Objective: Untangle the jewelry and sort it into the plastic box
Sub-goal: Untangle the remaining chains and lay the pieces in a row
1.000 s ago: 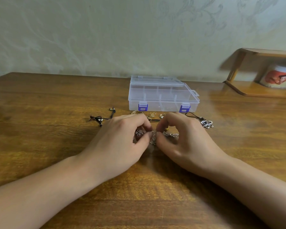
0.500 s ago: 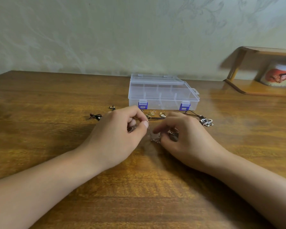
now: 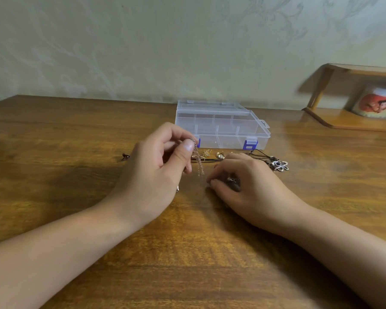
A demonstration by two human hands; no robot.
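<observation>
- The left hand (image 3: 156, 172) is raised just off the worktop (image 3: 54, 152), thumb and forefinger pinching the top of a thin chain (image 3: 198, 159) that dangles free in front of the box (image 3: 223, 128).
- The right hand (image 3: 250, 186) lies low on the worktop, fingers curled over a small dark piece (image 3: 233, 181); it seems to pinch or pin it, though the exact hold is hard to read.
- The rest of the jewelry lies just before the box: gold bits (image 3: 207, 152), a black cord (image 3: 257, 153) leading to a flower pendant (image 3: 280, 165), and a small dark piece (image 3: 125, 156) left of the left hand.
- The box looks closed, with its blue clasps (image 3: 250, 144) down, so nothing can go in yet.
- Risks, as I judge them:
  - The chain's lower end hangs near the gold bits and the cord; a careless swing could snag it again.
  - A pinch this fine can slip, dropping the chain back onto the heap.
  - If the chain is not fully free of the piece under the right hand, lifting hard could tighten a knot or strain a link.
  - Opening the clasps one-handed could shove the light box.
</observation>
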